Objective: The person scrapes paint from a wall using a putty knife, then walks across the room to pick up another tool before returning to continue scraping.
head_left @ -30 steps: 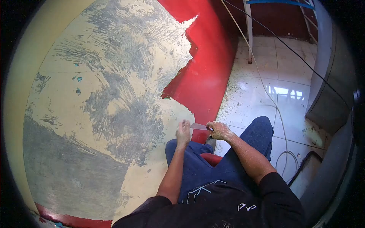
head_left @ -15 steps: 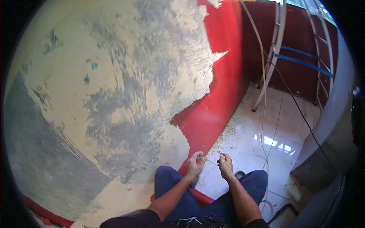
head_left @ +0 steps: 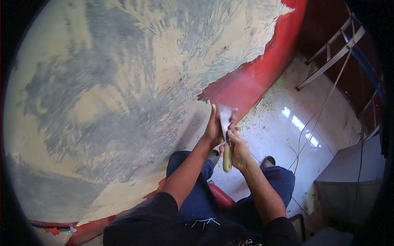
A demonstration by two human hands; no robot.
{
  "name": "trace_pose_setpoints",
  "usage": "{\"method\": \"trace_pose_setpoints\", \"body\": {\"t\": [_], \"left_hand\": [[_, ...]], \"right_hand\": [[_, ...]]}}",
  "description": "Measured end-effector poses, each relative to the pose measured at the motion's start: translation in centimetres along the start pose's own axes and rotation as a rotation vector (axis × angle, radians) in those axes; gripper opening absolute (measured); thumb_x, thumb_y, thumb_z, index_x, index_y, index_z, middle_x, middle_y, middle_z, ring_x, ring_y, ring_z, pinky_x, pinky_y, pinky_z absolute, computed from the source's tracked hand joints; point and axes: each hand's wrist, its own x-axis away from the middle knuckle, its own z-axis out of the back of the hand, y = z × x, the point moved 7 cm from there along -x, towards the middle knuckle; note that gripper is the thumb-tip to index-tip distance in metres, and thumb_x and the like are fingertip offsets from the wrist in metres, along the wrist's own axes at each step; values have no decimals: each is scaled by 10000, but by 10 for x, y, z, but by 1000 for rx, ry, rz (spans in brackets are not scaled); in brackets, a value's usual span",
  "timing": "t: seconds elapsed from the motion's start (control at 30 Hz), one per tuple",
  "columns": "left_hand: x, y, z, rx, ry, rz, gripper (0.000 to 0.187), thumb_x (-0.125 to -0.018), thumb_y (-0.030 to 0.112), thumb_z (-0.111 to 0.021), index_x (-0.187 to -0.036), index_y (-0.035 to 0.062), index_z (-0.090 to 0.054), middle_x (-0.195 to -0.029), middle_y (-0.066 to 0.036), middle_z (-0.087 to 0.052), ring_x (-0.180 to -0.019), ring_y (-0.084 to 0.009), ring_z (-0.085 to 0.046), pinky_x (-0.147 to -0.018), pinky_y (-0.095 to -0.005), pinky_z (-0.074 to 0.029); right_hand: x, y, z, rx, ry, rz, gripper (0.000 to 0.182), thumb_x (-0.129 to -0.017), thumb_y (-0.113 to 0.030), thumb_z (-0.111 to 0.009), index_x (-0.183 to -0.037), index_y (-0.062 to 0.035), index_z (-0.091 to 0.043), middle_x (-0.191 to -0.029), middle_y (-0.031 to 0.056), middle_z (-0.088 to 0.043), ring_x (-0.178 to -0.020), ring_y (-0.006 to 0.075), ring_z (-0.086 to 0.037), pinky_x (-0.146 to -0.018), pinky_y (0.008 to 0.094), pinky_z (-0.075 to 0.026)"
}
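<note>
Both hands were on a scraper (head_left: 225,131), blade up against the wall (head_left: 102,102) at the edge of the remaining red paint (head_left: 250,84); the right hand (head_left: 238,149) was wrapped round the pale wooden handle, fingers curled tight; the left hand (head_left: 214,129) was pressed w/ fingers along the flat metal blade near its tip, so neither hand was spread wide.

Risks, as a judgement: left fingers sat close to the blade edge, so a slip off the wall could nick them; too steep an angle could gouge the plaster rather than lift paint; the person looked seated low on a red stool (head_left: 219,197) w/ knees forward, so a hard push might tip the balance; loose cables (head_left: 312,123) trailed across the glossy tiled floor (head_left: 287,135), which was littered w/ flakes, a trip or slide hazard; dust and chips near the face were likely too.

Materials: wall was mostly bare, chalky cream skim over grey render, streaked w/ scrape marks, rough and matte; the red paint was smooth and slightly glossy, w/ a ragged, torn-looking border; blade was thin, dull grey steel, roughly trapezoid; handle rounded, light wood; floor tiles white, shiny, reflecting window light; a ladder (head_left: 332,57) w/ pale rails leaned at the far dark-red wall.
</note>
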Motion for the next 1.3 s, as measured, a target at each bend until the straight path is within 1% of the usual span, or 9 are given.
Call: {"method": "trace_pose_setpoints", "body": {"t": [0.2, 0.33, 0.43, 0.47, 0.57, 0.6, 0.73, 1.03, 1.3], "left_hand": [[11, -2, 59, -32, 198, 33, 562, -894, 569, -431, -1097, 56, -535, -632, 36, -414, -466, -96, -429, -564, -268, -438], [1, 11, 59, 169, 64, -46, 511, -895, 568, -438, -1039, 92, -553, -658, 27, -465, -514, -96, -471, -594, -279, -457], [13, 1, 55, -86, 283, 66, 526, -886, 572, -456, -1065, 87, -551, -736, -3, -550, -603, -110, -526, -661, -277, -474], [13, 1, 47, -92, 255, -32, 537, -898, 542, -467, -1106, 52, -533, -841, -41, -611, -697, -124, -562, -679, -267, -489], [16, 10, 40, -656, 364, -133, 474, -935, 449, -453, -1122, 19, -519, -950, -110, -624, -608, -148, -577, -563, -283, -519], [21, 10, 48, -707, 421, 71, 396, -959, 354, -438, -1101, -2, -537, -932, -109, -630, -620, -146, -587, -501, -262, -512], [21, 19, 58, -660, 604, -75, 459, -975, 346, -385, -937, -33, -641, -722, -102, -651, -594, -148, -611, -505, -279, -501], [13, 22, 59, -796, 614, -248, 398, -969, 290, -429, -907, -42, -640, -645, -91, -630, -491, -127, -578, -452, -256, -470], [5, 24, 58, -768, 629, -243, 432, -977, 308, -408, -873, -40, -642, -589, -83, -603, -437, -115, -544, -396, -242, -445]], "right_hand": [[-12, 42, -4, -30, -89, -270, 256, -970, -376, -368, -1028, -136, -433, -665, 75, -530, -510, 204, -520, -482, 332, -468], [-17, 50, 2, -103, -207, -282, 247, -976, -353, -378, -959, -117, -449, -632, 57, -514, -467, 168, -499, -446, 287, -437], [-30, 41, 26, 86, 87, -68, 229, -981, -319, -386, -936, -106, -458, -607, 38, -499, -451, 143, -479, -429, 270, -405], [-34, 39, 24, 152, 76, -37, 231, -981, -323, -390, -948, -103, -455, -621, 39, -503, -466, 147, -493, -446, 268, -416], [-40, 31, 19, 364, 37, 62, 244, -978, -335, -401, -986, -95, -445, -662, 43, -516, -513, 158, -535, -495, 261, -447], [-40, 38, 24, 369, 8, 27, 249, -981, -330, -397, -1010, -85, -429, -693, 54, -531, -541, 166, -561, -508, 264, -461], [-38, 57, 25, 261, -26, -109, 284, -987, -326, -363, -1011, -66, -474, -692, 38, -524, -507, 119, -518, -440, 247, -412], [-53, 58, 36, 325, -32, 18, 317, -977, -371, -372, -863, -90, -465, -561, 18, -454, -436, 122, -451, -402, 251, -385], [-58, 49, 42, 357, 182, -15, 341, -968, -397, -406, -822, -100, -488, -548, 17, -487, -386, 102, -431, -322, 244, -314]]}}
